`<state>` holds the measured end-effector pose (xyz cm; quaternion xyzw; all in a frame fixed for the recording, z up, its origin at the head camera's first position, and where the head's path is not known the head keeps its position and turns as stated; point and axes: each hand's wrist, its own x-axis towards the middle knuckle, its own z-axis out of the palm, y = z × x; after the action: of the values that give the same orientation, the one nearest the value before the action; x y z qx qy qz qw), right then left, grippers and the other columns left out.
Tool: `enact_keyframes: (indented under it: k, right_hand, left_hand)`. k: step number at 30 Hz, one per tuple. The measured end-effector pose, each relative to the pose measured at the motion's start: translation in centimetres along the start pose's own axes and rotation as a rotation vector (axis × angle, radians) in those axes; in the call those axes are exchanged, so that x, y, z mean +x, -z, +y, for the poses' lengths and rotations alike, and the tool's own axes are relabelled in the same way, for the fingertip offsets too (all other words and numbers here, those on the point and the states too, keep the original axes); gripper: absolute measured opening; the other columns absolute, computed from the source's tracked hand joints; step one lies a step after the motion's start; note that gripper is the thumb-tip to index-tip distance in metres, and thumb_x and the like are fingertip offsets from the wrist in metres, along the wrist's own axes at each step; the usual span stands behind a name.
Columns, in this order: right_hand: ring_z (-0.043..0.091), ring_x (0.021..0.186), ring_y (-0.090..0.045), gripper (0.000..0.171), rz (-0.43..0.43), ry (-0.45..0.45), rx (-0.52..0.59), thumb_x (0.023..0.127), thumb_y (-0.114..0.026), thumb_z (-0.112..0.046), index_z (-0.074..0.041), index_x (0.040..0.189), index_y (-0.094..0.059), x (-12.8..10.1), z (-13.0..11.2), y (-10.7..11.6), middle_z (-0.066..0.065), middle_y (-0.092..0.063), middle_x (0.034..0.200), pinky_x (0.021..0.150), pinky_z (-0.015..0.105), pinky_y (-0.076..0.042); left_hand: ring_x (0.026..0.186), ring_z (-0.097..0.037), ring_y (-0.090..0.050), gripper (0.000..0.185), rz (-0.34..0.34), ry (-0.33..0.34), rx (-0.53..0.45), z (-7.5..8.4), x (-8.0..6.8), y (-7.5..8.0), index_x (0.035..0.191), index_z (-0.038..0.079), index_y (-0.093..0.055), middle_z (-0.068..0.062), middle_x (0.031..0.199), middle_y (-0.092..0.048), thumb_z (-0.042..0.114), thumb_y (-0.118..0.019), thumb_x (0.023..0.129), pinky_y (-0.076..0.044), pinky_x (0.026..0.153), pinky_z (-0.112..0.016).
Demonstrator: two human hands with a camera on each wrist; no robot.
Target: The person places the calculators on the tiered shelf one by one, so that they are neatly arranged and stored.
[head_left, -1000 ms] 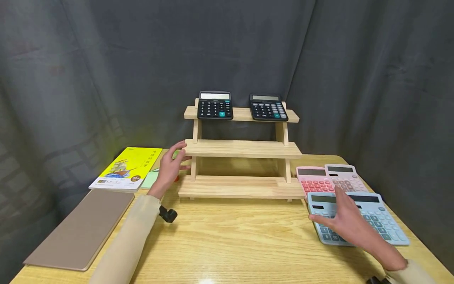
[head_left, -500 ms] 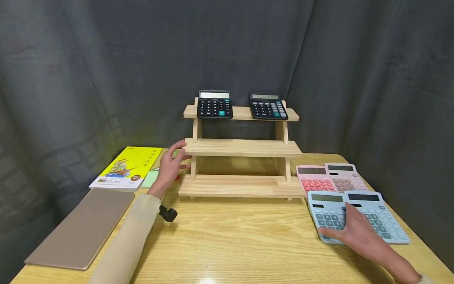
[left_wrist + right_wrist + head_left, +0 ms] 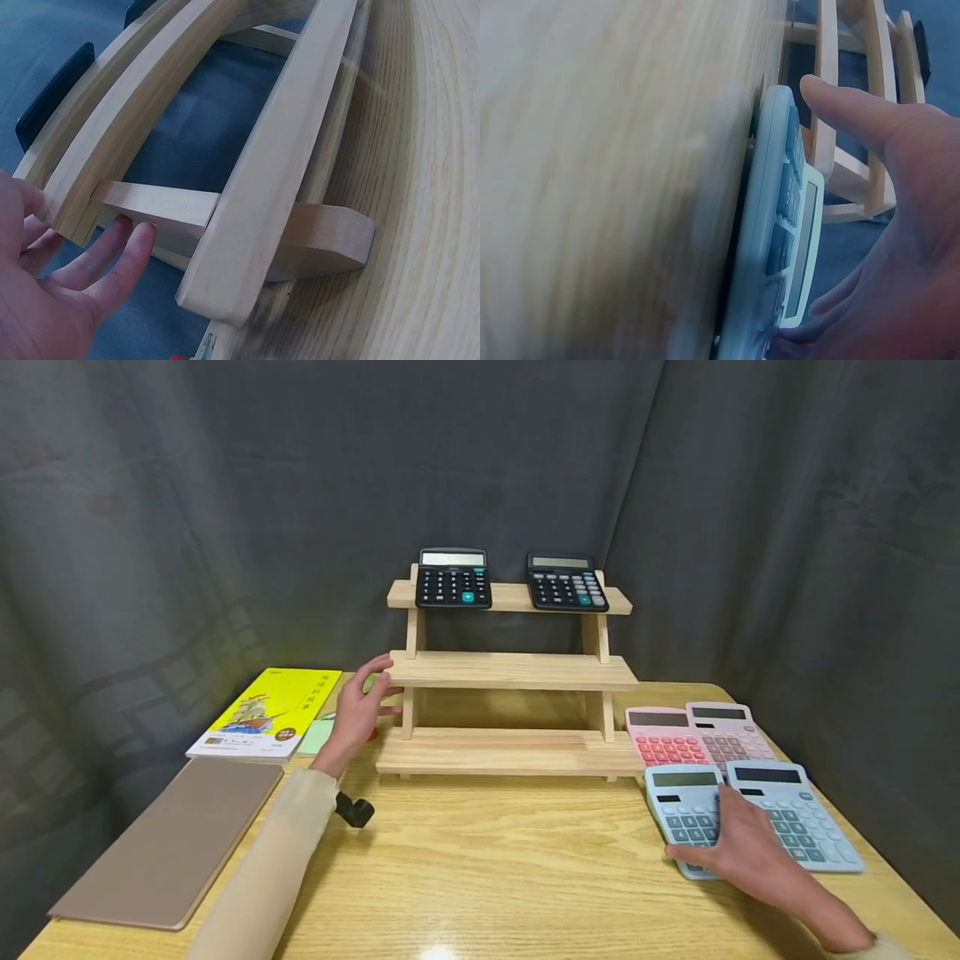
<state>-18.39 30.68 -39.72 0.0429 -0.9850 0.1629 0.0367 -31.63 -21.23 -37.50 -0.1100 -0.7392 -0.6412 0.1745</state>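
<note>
My left hand (image 3: 357,708) holds the left end of the middle board of a three-tier wooden display stand (image 3: 510,670). In the left wrist view, fingers lie on both sides of that board end (image 3: 75,225). My right hand (image 3: 752,846) spans a light blue calculator (image 3: 686,818) lying on the table. Its thumb (image 3: 840,105) stretches past the calculator's left edge, seemingly a little above it; the other fingers reach its right edge, their tips partly hidden. A second blue calculator (image 3: 810,827) lies just right. Two black calculators (image 3: 453,578) lean on the top tier.
Behind the blue calculators lie a pink calculator (image 3: 667,743) and a paler pink one (image 3: 727,731). At left are a yellow book (image 3: 273,710), a brown notebook (image 3: 176,839) and a green pad (image 3: 315,737). A grey curtain (image 3: 300,510) hangs behind the table.
My right hand has come down over the left blue calculator, which has shifted slightly left, leaving a gap from its neighbour. My left hand stays on the stand.
</note>
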Motion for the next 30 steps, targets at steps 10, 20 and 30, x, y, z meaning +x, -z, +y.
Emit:
enact_keyframes:
  k: [10, 20, 30]
  right_hand:
    - [0.068, 0.124, -0.028, 0.139, -0.031, -0.005, -0.041, 0.064, -0.087, -0.063, 0.029, 0.141, -0.016, -0.28, 0.31, -0.36, 0.052, -0.024, 0.140, 0.100, 0.081, -0.028]
    - [0.072, 0.118, -0.027, 0.140, -0.058, -0.044, -0.058, 0.064, -0.085, -0.067, 0.024, 0.144, -0.015, -0.63, 0.18, -0.41, 0.050, -0.026, 0.137, 0.091, 0.086, -0.028]
    - [0.068, 0.121, -0.031, 0.143, -0.060, -0.059, 0.001, 0.064, -0.089, -0.061, 0.031, 0.141, -0.010, -0.90, 0.22, -0.67, 0.054, -0.024, 0.137, 0.098, 0.078, -0.034]
  left_hand:
    - [0.117, -0.046, -0.061, 0.044, 0.006, 0.001, -0.010, 0.38, -0.07, -0.10, 0.147, 0.005, -0.049, -0.006, 0.155, -0.042, 0.026, -0.050, 0.108, -0.056, 0.085, -0.060]
    - [0.117, -0.045, -0.061, 0.045, 0.010, 0.007, 0.006, 0.29, 0.06, -0.06, 0.148, 0.005, -0.048, -0.007, 0.155, -0.042, 0.027, -0.050, 0.108, -0.057, 0.085, -0.058]
    - [0.115, -0.041, -0.063, 0.044, 0.012, 0.017, -0.008, 0.45, -0.11, -0.20, 0.146, 0.005, -0.050, -0.005, 0.154, -0.044, 0.026, -0.052, 0.108, -0.063, 0.076, -0.040]
